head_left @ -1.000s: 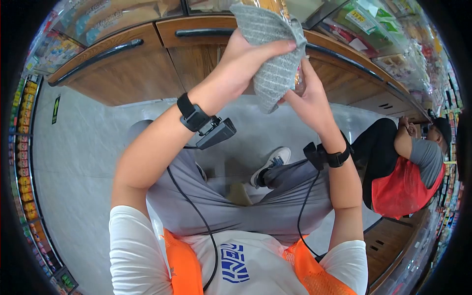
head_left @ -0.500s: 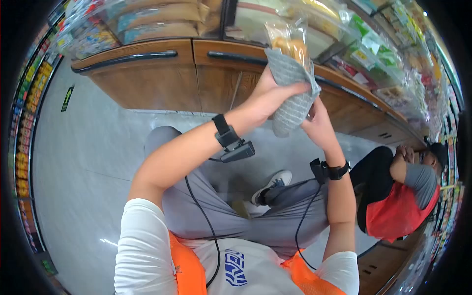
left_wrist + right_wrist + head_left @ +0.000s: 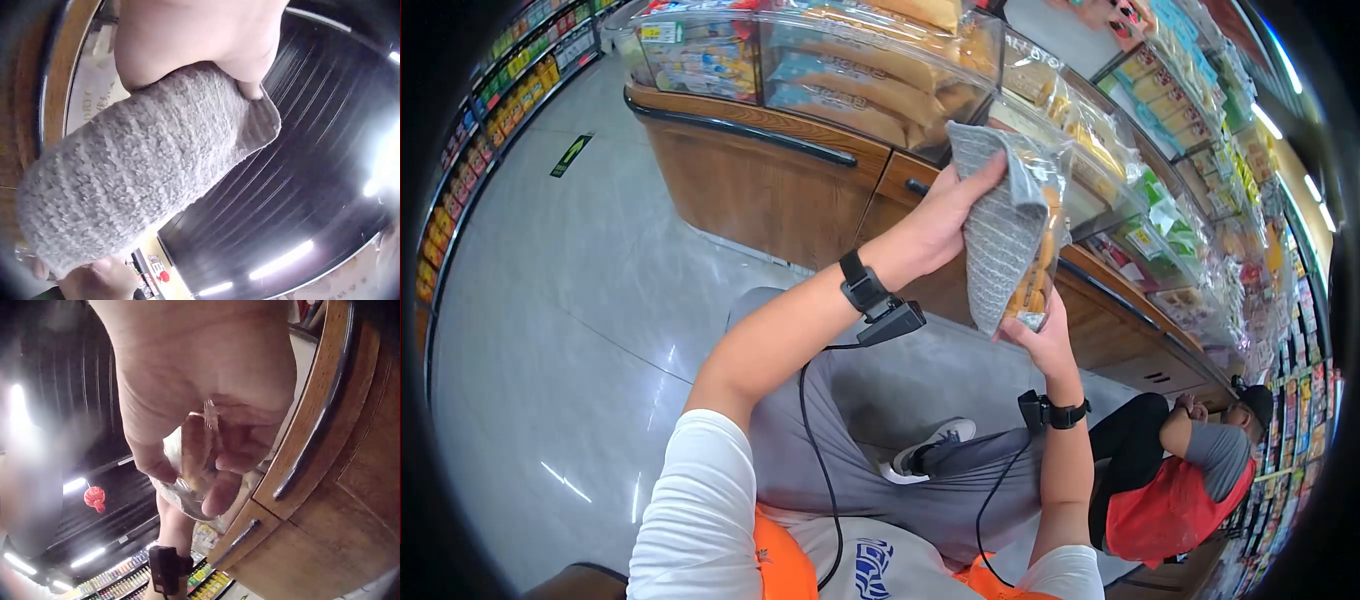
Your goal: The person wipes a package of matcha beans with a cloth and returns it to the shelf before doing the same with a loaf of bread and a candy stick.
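In the head view my left hand (image 3: 940, 220) grips a grey striped cloth (image 3: 1000, 245) wrapped against a clear bag of bread (image 3: 1040, 285), with the thumb across the cloth near its upper end. My right hand (image 3: 1048, 345) holds the bag's lower end between thumb and fingers. Bag and cloth are raised in front of the drawers, tilted slightly. Seen from the left wrist, the fuzzy cloth (image 3: 131, 162) covers the side of the bag, which is hidden there. In the right wrist view, clear wrapping (image 3: 209, 419) shows between the right fingers.
A wooden cabinet (image 3: 750, 175) with dark handles stands ahead, topped by clear bins of packaged bread (image 3: 850, 90). At the right a person in a red vest (image 3: 1175, 500) crouches. Stocked shelves (image 3: 510, 110) line the far left beyond the grey floor (image 3: 550, 330).
The head view has shifted, showing more of the bins. The bag has turned so more bread shows beside the cloth, and my right hand now holds its bottom end.
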Motion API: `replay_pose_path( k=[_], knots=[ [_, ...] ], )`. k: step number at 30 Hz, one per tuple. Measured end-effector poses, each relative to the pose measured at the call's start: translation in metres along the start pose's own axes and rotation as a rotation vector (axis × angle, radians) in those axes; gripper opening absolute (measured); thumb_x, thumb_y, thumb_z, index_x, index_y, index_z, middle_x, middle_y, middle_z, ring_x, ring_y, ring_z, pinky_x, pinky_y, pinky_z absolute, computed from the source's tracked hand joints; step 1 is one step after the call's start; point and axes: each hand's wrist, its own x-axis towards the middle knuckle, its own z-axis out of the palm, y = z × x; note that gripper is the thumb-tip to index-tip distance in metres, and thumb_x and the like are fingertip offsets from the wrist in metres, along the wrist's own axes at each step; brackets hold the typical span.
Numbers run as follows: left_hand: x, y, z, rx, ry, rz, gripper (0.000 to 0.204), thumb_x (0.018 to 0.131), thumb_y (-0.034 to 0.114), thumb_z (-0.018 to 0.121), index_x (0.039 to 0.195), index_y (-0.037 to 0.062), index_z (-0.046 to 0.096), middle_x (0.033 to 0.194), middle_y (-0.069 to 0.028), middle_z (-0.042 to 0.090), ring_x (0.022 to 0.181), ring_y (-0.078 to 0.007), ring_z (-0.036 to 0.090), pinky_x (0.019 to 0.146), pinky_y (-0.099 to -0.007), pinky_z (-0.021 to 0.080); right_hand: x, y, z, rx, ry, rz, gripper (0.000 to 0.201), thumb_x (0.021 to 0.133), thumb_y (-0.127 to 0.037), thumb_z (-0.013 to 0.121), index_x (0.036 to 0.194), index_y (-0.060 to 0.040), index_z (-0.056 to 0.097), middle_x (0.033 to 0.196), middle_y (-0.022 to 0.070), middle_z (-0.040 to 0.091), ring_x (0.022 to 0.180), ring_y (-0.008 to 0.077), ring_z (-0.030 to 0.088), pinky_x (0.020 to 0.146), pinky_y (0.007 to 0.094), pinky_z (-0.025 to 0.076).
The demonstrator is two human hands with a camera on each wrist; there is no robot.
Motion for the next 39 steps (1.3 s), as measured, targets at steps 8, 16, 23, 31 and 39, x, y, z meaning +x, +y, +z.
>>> replay_pose_path(
  k=[8, 16, 23, 31, 39],
  knots=[
    [-0.013, 0.025, -0.038, -0.182, 0.063, -0.185, 0.044, 0.108, 0.041, 0.052, 0.131, 0.0049, 0.062, 0.123, -0.0088, 0.071, 0.110, -0.0209, 0.069, 0.097, -0.0371, 0.057, 0.054, -0.097, 0.008, -0.325, 0.171, -0.173, 0.060, 0.088, -0.012, 0.076, 0.139, 0.0005, 0.046, 0.104, 0.0118, 0.068, 0.078, 0.0186, 0.069, 0.065, 0.0321, 0.057],
    [-0.026, 0.033, -0.061, -0.168, 0.132, -0.201, 0.044, 0.109, 0.040, 0.050, 0.130, 0.0044, 0.063, 0.124, -0.0106, 0.071, 0.109, -0.0231, 0.070, 0.098, -0.0398, 0.056, 0.203, -0.205, 0.012, -1.029, 0.067, -0.332, 0.064, 0.083, -0.020, 0.073, 0.137, 0.0052, 0.050, 0.092, 0.0138, 0.069, 0.064, 0.0167, 0.066, 0.060, 0.0311, 0.054],
    [-0.030, 0.035, -0.062, -0.098, 0.105, -0.257, 0.046, 0.109, 0.042, 0.049, 0.130, 0.0039, 0.064, 0.124, -0.0103, 0.071, 0.110, -0.0224, 0.070, 0.099, -0.0382, 0.055, 0.338, -0.182, 0.018, -1.192, 0.131, -0.580, 0.057, 0.081, -0.028, 0.078, 0.130, -0.0027, 0.062, 0.098, 0.0204, 0.072, 0.084, 0.0305, 0.074, 0.081, 0.0403, 0.058],
    [-0.029, 0.041, -0.061, -0.087, 0.078, -0.218, 0.047, 0.109, 0.042, 0.049, 0.131, 0.0031, 0.063, 0.124, -0.0105, 0.071, 0.109, -0.0223, 0.070, 0.100, -0.0377, 0.054, 0.311, -0.151, 0.030, -1.169, 0.158, -0.676, 0.042, 0.089, -0.017, 0.070, 0.129, -0.0083, 0.065, 0.120, 0.0196, 0.069, 0.109, 0.0342, 0.069, 0.094, 0.0421, 0.054],
    [-0.020, 0.029, -0.066, 0.210, 0.024, -0.058, 0.044, 0.110, 0.039, 0.049, 0.130, 0.0025, 0.064, 0.121, -0.0073, 0.072, 0.109, -0.0170, 0.069, 0.098, -0.0333, 0.054, 0.125, -0.110, 0.045, -0.946, 0.166, -0.653, 0.048, 0.086, -0.008, 0.074, 0.132, -0.0012, 0.061, 0.122, 0.0169, 0.067, 0.115, 0.0296, 0.065, 0.102, 0.0398, 0.049]
  ],
)
